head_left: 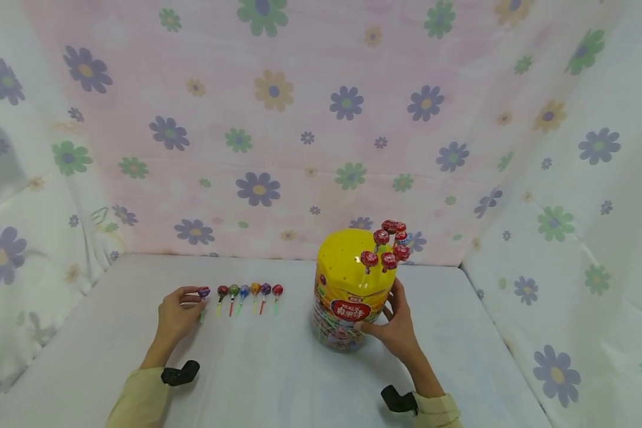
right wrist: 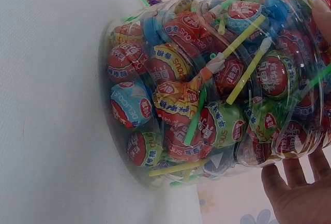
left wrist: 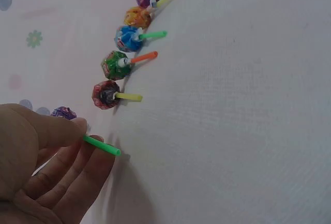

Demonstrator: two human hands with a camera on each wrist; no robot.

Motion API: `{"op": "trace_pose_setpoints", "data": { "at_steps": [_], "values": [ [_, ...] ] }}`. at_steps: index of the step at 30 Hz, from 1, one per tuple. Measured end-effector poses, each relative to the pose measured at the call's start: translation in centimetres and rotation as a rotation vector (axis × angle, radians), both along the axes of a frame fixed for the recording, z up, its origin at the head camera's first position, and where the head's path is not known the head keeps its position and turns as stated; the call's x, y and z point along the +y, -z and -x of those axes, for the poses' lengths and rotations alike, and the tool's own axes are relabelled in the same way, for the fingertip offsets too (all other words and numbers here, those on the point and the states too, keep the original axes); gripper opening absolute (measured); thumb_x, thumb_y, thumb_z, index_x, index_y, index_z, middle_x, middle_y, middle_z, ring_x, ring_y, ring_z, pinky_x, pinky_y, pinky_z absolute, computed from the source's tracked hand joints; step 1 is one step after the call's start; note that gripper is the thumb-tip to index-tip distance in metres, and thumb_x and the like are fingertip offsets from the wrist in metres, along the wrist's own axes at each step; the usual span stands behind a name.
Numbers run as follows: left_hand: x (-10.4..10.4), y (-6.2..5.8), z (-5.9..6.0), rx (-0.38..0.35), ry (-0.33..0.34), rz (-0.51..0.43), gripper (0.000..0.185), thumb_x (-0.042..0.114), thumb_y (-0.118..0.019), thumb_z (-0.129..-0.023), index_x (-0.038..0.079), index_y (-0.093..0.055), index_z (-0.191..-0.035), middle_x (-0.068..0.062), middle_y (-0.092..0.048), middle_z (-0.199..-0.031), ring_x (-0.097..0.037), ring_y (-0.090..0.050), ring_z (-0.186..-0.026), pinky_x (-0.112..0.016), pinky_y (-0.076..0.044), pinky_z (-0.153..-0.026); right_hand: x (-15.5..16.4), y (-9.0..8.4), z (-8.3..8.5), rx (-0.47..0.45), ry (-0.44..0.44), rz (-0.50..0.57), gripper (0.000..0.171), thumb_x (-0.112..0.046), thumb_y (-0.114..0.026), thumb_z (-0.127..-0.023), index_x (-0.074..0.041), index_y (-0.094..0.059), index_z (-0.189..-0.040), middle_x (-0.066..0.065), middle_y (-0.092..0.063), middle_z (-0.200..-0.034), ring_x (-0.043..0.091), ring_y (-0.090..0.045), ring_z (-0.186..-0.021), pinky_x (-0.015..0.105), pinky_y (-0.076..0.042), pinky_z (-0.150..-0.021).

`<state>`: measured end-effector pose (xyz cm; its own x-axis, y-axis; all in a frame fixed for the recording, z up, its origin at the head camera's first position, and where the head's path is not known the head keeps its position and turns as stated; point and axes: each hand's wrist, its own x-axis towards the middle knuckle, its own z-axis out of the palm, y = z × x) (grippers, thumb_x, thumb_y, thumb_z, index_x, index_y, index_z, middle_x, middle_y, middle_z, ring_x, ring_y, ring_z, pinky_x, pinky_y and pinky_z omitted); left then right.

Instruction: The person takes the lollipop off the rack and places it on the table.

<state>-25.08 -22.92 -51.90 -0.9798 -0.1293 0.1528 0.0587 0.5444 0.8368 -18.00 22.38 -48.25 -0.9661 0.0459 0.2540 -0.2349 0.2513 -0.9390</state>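
Observation:
Between thumb and fingers my left hand point(head_left: 178, 314) pinches a purple-wrapped lollipop point(head_left: 204, 292); its green stick point(left wrist: 103, 146) points out toward the left wrist camera. Just right of that hand lies a row of several lollipops point(head_left: 244, 291) in different wrapper colours, heads away from me. My right hand point(head_left: 398, 333) grips the side of a clear plastic jar point(right wrist: 207, 89) with a yellow lid point(head_left: 348, 255), thumb at the front and fingers round the far right side. Wrapped lollipops fill the jar. Several red-wrapped lollipops point(head_left: 389, 260) stand upright in the lid's right side.
A white cloth covers the table point(head_left: 278, 380). Flower-printed curtains point(head_left: 299, 119) enclose it at the back and both sides. Black wrist cameras sit on the left wrist point(head_left: 181, 373) and right wrist point(head_left: 398, 399).

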Motion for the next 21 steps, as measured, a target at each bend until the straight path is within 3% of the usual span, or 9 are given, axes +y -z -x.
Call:
{"op": "trace_pose_setpoints", "data": {
  "at_steps": [7,15,21],
  "values": [
    [-0.3,0.8,2.0,-0.012,0.009,0.025,0.035,0.002,-0.073,-0.089,-0.009,-0.064,-0.121,-0.028,-0.073,-0.103,-0.027,-0.075,-0.083,-0.016,-0.052,-0.058,0.1,0.0,0.0,0.001,0.0,-0.005,0.106,-0.005,-0.088,-0.077,-0.021,-0.023,-0.158,0.008,-0.035,-0.158,0.037,-0.037,-0.146,0.058,-0.033,-0.117],
    [-0.3,1.1,2.8,-0.013,0.068,0.096,0.037,0.003,-0.074,-0.088,-0.013,-0.063,-0.12,-0.031,-0.072,-0.101,-0.043,-0.073,-0.091,-0.016,-0.051,-0.059,0.2,0.1,0.0,0.008,-0.004,0.001,0.106,-0.006,-0.088,-0.077,-0.021,-0.023,-0.158,0.008,-0.035,-0.158,0.036,-0.038,-0.145,0.058,-0.034,-0.117],
    [-0.4,1.4,3.0,-0.006,0.09,0.115,0.038,0.003,-0.075,-0.088,-0.012,-0.063,-0.121,-0.03,-0.071,-0.101,-0.041,-0.073,-0.09,-0.016,-0.051,-0.06,0.1,0.3,0.1,0.007,-0.003,-0.002,0.105,-0.006,-0.088,-0.077,-0.021,-0.023,-0.158,0.007,-0.035,-0.158,0.036,-0.038,-0.145,0.059,-0.034,-0.117]
  ]
}}
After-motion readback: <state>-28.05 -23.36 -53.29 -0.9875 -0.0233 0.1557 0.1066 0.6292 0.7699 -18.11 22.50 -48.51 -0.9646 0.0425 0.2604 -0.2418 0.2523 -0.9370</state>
